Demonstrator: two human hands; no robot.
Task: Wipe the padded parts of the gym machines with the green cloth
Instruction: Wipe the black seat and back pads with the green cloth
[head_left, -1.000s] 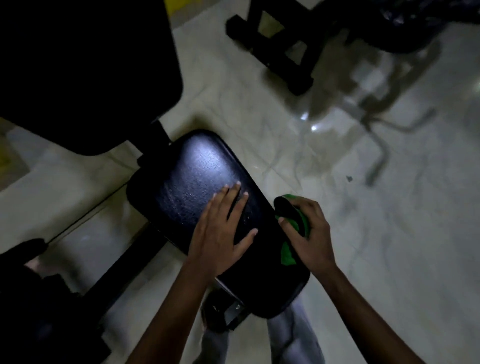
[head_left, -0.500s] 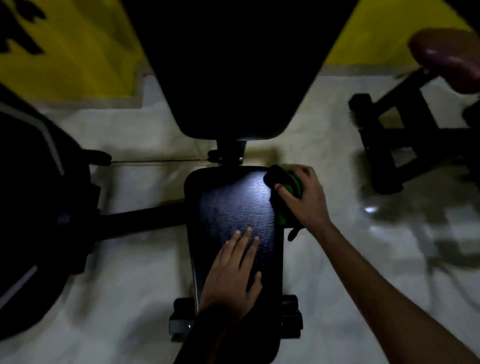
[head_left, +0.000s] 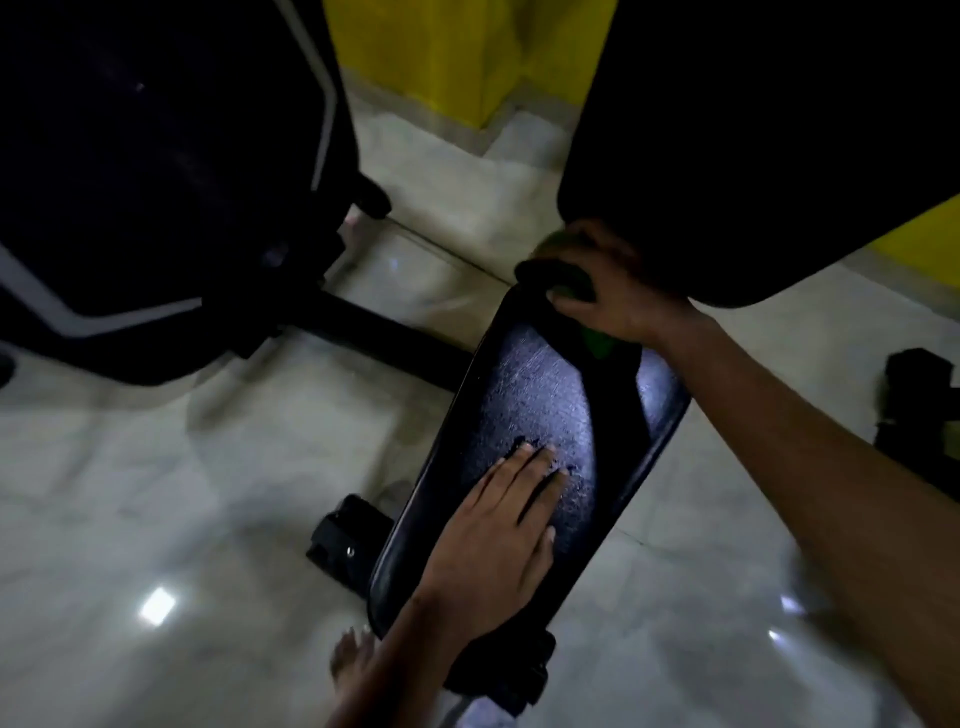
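While left hand (head_left: 498, 525) lies flat | right (head_left: 608, 291) grips cloth (head_left: 571, 283) | backrest (head_left: 753, 130) overhangs

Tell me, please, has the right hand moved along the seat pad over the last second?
Yes: the right hand moved with the green cloth to the seat pad's far end.

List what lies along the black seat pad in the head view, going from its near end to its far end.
Left hand resting flat on the seat pad → bare lit stretch of pad → right hand gripping the green cloth at the far end → dark back pad beyond.

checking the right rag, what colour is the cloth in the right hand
Green cloth, bunched under the right hand; seen in the head view.
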